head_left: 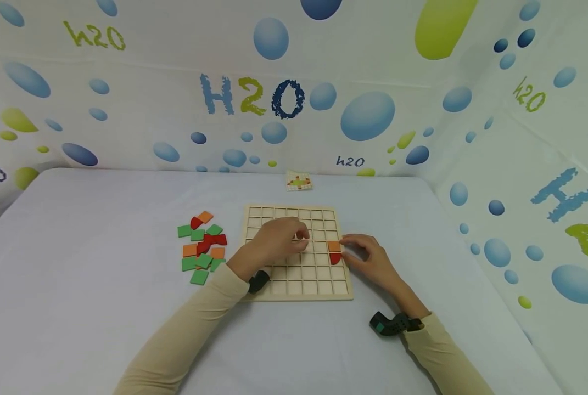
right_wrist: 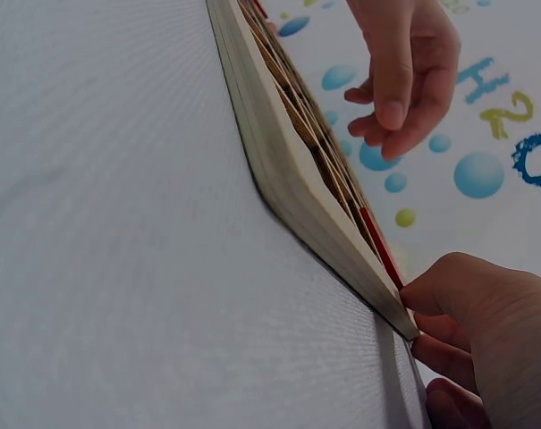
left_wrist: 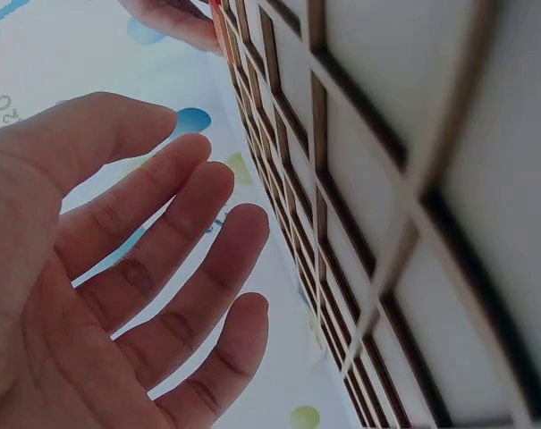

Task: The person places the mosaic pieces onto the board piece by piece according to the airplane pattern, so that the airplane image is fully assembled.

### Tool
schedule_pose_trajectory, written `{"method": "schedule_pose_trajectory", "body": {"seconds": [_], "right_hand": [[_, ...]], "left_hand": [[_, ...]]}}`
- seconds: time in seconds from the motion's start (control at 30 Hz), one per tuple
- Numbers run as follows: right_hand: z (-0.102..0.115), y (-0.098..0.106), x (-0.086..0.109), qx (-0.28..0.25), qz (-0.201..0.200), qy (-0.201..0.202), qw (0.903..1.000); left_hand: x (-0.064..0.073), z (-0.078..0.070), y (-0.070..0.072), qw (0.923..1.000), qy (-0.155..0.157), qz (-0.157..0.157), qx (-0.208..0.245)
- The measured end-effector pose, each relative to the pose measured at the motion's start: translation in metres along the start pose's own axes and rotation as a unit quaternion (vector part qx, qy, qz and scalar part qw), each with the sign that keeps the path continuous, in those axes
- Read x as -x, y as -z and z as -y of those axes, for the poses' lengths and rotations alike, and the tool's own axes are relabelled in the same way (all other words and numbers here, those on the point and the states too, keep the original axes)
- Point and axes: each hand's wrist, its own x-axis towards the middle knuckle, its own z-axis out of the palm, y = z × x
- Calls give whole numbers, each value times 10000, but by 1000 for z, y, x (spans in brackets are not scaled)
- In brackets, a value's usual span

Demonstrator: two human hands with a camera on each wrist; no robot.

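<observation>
A light wooden board (head_left: 301,296) divided into square cells lies on the table. My left hand (head_left: 279,238) hovers over its middle, with loosely bent, spread fingers and an empty palm in the left wrist view. At the board's right edge, my right hand (head_left: 370,260) touches the rim with thumb and fingertips apart. Beside those fingertips, an orange square tile (head_left: 334,246) and a red rounded tile (head_left: 335,258) sit in neighbouring cells. The right wrist view shows the right thumb (right_wrist: 435,284) against the red tile's edge.
Green, orange and red tiles lie in a loose, partly overlapping pile, including a green tile (head_left: 199,277), left of the board. A small pattern card (head_left: 299,181) lies behind the board. A printed cloth wall (head_left: 175,120) stands behind the white table (head_left: 101,247).
</observation>
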Motion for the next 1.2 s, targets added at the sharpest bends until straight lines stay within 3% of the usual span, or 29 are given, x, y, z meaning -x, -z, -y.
{"method": "schedule_pose_trajectory", "body": {"seconds": [0.23, 0.47, 0.6, 0.9, 1.0, 1.13, 1.2], "right_hand": [[10, 3, 1, 41, 43, -6, 10000], [-26, -5, -4, 35, -81, 25, 10000], [-33, -5, -6, 68, -47, 115, 9999], [-32, -3, -6, 31, -18, 158, 9999], [-15, -1, -3, 25, 38, 106, 9999], [-16, -1, -3, 46, 38, 121, 9999], [-27, -3, -4, 35, 4, 151, 9999]], "left_hand": [[8, 8, 6, 10000, 90, -31, -16], [17, 14, 11, 9999, 120, -28, -58], [23, 19, 13, 9998, 185, -3, -55], [29, 33, 20, 9992, 317, 181, 175], [31, 37, 24, 9987, 329, 273, 265], [34, 44, 30, 9978, 241, 374, 484], [36, 48, 33, 9971, 213, 413, 608]]}}
